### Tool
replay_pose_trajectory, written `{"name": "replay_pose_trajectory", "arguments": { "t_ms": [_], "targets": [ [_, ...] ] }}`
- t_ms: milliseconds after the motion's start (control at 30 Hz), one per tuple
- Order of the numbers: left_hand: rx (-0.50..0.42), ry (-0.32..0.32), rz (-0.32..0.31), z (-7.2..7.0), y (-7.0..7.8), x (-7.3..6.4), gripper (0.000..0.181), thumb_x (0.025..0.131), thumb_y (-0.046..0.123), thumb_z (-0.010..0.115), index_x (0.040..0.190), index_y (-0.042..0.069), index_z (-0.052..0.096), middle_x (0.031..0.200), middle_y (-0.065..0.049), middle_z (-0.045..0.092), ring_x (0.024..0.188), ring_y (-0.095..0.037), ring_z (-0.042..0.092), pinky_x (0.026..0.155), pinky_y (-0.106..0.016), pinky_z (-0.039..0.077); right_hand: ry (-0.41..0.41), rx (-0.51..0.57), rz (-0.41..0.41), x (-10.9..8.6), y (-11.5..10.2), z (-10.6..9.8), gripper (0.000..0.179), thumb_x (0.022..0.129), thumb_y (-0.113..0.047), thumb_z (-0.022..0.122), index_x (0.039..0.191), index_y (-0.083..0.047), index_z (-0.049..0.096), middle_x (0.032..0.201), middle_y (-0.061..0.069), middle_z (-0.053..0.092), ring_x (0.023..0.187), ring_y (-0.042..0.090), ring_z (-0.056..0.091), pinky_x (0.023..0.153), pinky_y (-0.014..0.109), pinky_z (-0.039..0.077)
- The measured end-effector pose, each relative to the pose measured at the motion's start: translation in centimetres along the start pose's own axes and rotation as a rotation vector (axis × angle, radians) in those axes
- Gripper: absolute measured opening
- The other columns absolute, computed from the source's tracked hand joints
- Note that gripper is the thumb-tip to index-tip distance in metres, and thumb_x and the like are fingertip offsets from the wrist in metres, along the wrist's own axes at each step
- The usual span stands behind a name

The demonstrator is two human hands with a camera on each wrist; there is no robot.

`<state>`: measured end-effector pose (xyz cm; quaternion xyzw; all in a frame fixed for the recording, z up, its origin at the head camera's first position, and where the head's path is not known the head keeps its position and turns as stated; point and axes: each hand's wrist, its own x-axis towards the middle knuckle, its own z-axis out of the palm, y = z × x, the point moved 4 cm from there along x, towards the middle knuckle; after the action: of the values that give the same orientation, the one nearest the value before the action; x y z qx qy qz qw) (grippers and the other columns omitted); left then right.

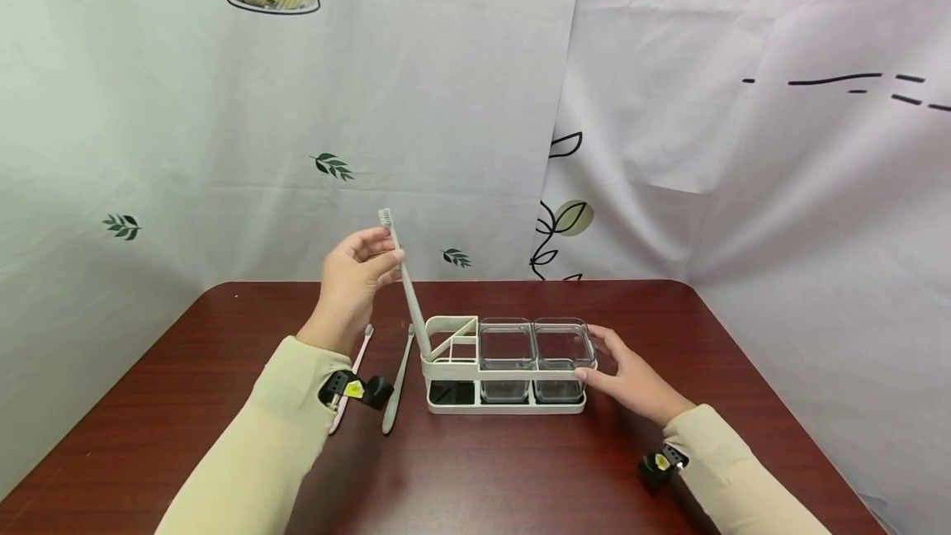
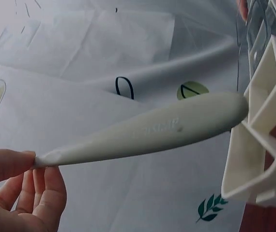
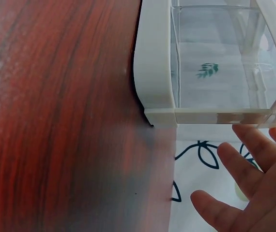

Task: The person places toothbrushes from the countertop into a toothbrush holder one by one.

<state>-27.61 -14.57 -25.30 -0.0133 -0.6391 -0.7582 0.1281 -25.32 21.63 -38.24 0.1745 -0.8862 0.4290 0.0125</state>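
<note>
My left hand (image 1: 357, 275) pinches a pale grey-green toothbrush (image 1: 410, 295) near its bristle head. The brush leans with its head up, and its handle end is at the left side of a white toothbrush holder (image 1: 505, 370). In the left wrist view the thick handle (image 2: 176, 123) points at the holder's divided compartment (image 2: 249, 169); whether its tip is inside cannot be told. My right hand (image 1: 631, 374) holds the holder's right end, thumb at the front rail. The right wrist view shows its other fingers (image 3: 239, 169) spread, some apart from the frame.
Two clear cups (image 1: 507, 345) sit side by side in the holder. Left of it, a pink toothbrush (image 1: 362, 349) and another grey-green toothbrush (image 1: 399, 382) lie on the dark red table (image 1: 475, 477). Behind the table hangs a white printed cloth (image 1: 446, 106).
</note>
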Motion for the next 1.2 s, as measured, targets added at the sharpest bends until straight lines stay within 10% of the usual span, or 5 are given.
{"name": "replay_pose_trajectory", "arguments": {
  "t_ms": [667,1200],
  "targets": [
    [-0.123,0.079,0.197,2.6,-0.7,-1.5,0.034,0.082,-0.019,0.061,0.113,-0.004,0.054,0.085,0.002,0.059,0.072,-0.007,0.059,0.062,-0.019,0.054,-0.006,0.038,-0.012,0.1,0.1,0.1,0.070,0.088,-0.027,0.071,0.143,-0.007,0.033,0.139,0.021,0.049,0.128,0.037,0.047,0.100,0.055,0.042],
    [0.117,0.043,0.342,3.9,-1.9,-3.4,0.031,0.082,-0.014,0.064,0.112,-0.007,0.056,0.095,-0.012,0.061,0.083,-0.007,0.059,0.071,-0.018,0.050,-0.006,0.036,-0.011,0.1,0.1,0.1,0.070,0.088,-0.027,0.071,0.144,-0.007,0.033,0.140,0.021,0.048,0.129,0.038,0.045,0.100,0.055,0.041]
  ]
}}
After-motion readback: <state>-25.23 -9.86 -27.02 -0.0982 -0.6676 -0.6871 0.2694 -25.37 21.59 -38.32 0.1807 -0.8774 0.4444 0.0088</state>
